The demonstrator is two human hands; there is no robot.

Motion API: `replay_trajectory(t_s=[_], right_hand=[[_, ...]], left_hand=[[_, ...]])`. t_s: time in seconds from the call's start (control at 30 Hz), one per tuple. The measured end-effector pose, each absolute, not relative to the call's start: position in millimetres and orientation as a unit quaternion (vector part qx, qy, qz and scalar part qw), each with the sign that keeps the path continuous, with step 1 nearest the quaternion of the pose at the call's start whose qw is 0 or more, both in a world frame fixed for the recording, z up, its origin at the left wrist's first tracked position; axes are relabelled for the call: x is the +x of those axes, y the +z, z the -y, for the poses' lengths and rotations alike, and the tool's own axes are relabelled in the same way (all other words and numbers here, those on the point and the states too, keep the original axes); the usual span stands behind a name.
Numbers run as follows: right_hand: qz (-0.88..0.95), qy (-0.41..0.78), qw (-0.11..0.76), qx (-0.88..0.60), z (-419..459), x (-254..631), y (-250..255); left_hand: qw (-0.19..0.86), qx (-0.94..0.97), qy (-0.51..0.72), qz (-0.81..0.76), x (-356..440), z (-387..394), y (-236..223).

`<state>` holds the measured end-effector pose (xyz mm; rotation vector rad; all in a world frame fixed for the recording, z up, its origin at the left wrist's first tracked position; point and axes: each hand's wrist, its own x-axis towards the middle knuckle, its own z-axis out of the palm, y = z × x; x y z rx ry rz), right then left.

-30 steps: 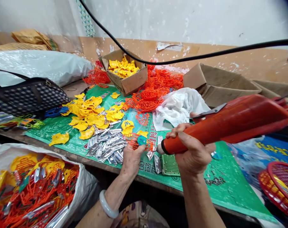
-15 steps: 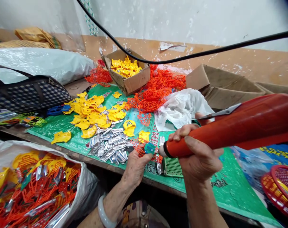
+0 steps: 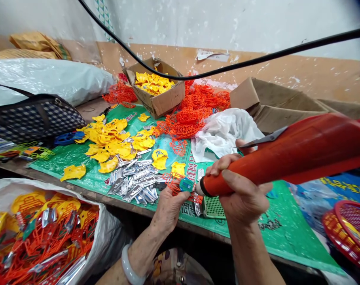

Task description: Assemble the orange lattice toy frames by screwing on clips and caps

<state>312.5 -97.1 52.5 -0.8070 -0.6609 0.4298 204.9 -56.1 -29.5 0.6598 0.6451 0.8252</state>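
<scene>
My right hand is closed around a red electric screwdriver with a grey lever along its top. Its dark nose end points left and meets the part in my left hand. Pinched between my left thumb and fingers is a small plastic assembly with a teal-green piece, an orange lattice and a silver strip. The screwdriver's bit is hidden at the contact. Left of that hand lies a heap of silver metal strips. Yellow plastic pieces are piled behind it.
A green basket sits by my right hand. Behind are a cardboard box of yellow pieces, orange lattices and white plastic. An open sack of assemblies stands lower left. A black cable hangs across the top.
The view has shifted slightly, so most things appear a little further left. Both hands keep their grip, and the screwdriver's nose stays against the assembly.
</scene>
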Motion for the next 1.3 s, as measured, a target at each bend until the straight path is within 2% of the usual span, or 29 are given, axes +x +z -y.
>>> replay_trajectory(t_s=[0.3, 0.63, 1.0, 1.1, 1.3], right_hand=[[0.307, 0.207, 0.829, -0.419, 95, 313, 51], [0.342, 0.231, 0.804, -0.427, 92, 319, 27], [0.356, 0.204, 0.795, -0.447, 93, 316, 19], [0.362, 0.207, 0.789, -0.451, 93, 315, 22], [0.314, 0.22, 0.83, -0.404, 93, 319, 43]], left_hand=[[0.826, 0.283, 0.374, -0.313, 204, 55, -36], [0.818, 0.293, 0.355, -0.344, 202, 54, -41], [0.824, 0.288, 0.335, -0.355, 201, 52, -39], [0.826, 0.286, 0.333, -0.353, 199, 50, -38], [0.817, 0.31, 0.338, -0.349, 191, 42, -29]])
